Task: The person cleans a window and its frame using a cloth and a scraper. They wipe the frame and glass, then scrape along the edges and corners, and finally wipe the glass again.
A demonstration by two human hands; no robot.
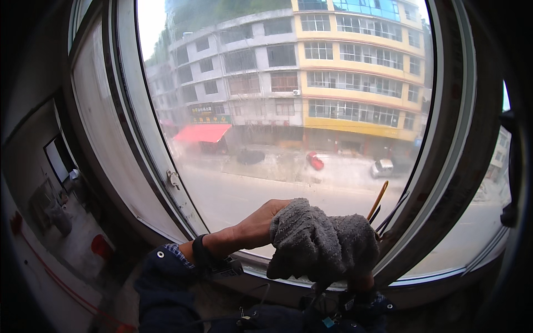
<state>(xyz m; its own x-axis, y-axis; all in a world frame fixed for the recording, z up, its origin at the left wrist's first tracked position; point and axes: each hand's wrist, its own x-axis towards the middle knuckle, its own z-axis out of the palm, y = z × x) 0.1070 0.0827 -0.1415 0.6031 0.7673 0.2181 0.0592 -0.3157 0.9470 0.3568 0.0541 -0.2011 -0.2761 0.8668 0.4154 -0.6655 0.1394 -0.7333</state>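
A grey terry cloth (319, 241) is bunched up in front of the window glass, between my two hands. My left hand (264, 222) reaches in from the left and grips the cloth, its fingers hidden behind the folds. Only the wrist of my right hand (362, 281) shows below the cloth; the cloth wraps over the rest of that hand, which appears closed on it. Behind the cloth stands the large window pane (266, 172), hazy and streaked. Whether the cloth touches the glass cannot be made out.
White window frame (191, 216) edges run up on both sides, with a latch (174, 178) on the left one. A yellow curved rod or cable (378, 198) and dark strands stick up by the right frame. A red bucket (101, 246) stands on the floor at left.
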